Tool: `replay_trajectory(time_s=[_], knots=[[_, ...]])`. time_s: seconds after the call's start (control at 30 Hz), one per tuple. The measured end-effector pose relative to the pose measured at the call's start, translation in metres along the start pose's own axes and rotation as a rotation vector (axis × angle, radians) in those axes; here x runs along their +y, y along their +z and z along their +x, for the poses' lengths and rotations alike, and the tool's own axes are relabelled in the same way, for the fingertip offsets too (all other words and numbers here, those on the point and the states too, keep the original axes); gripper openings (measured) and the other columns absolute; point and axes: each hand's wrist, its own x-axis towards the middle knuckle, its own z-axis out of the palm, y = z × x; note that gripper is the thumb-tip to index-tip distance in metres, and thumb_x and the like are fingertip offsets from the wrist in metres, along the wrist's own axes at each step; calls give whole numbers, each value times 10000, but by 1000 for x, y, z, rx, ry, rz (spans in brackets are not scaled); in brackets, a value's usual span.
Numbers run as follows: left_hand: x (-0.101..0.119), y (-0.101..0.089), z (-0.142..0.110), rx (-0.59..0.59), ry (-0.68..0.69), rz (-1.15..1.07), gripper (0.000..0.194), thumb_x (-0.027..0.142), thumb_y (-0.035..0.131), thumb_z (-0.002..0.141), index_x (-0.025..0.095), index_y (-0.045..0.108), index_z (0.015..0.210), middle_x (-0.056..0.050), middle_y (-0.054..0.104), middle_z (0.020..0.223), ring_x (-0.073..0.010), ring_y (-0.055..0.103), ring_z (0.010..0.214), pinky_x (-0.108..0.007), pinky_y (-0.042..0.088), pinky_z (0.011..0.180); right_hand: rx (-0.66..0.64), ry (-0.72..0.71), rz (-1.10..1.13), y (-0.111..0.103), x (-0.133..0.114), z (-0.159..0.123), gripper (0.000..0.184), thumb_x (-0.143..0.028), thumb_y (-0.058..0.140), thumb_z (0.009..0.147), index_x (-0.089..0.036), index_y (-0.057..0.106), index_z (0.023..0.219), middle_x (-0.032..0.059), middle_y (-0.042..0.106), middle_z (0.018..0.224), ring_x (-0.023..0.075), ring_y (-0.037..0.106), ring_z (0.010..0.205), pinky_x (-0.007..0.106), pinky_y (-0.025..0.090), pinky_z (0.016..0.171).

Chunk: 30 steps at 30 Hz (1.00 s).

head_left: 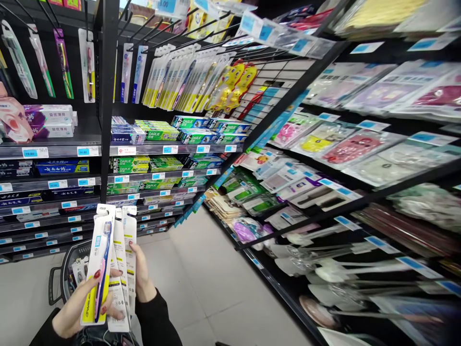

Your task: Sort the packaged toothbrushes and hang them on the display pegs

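Toothbrush packs [120, 254] fan out at near left, grasped by the left hand [78, 302] and right hand [142, 276], above a dark basket [66, 276]; grey tiled floor [201, 269] stretches between far shelves [151, 150] and a right-hand rack [299, 85].

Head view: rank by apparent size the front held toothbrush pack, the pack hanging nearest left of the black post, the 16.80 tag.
1. Front held toothbrush pack
2. Hanging pack
3. 16.80 tag
The held pack is nearer, so its real-size lead is unsure.
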Motion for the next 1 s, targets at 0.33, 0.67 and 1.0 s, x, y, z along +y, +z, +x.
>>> replay_trajectory(time_s=[0.33, 0.67, 1.0], knots=[[5, -4, 0, 170, -21, 147, 385, 362, 431, 850, 69, 546, 1073, -26, 529, 424, -133, 478, 413, -322, 435, 570, -236, 34, -119, 12, -3, -9, 370, -265, 707, 596, -143, 583, 922, 12, 618, 726, 108, 517, 542, 238, 433, 574], [24, -17, 4, 47, -294, 177, 417, 383, 390, 858, 50, 613, 970, -122, 647, 594, -192, 622, 519, -394, 504, 627, -224, 137, 73, -4, 15, -16, 369, -170, 611, 562, -149, 597, 930, 43, 649, 816, 166, 583, 674, 286, 455, 686], [26, 2, 0, 146, -346, 525, 488, 464, 444, 812, 48, 522, 1054, -158, 686, 625, -224, 660, 605, -337, 492, 627, -85, 80, 14, -15, 39, -12, 291, -112, 552, 526, -142, 601, 812, 8, 647, 687, 135, 570, 574, 232, 449, 572]])
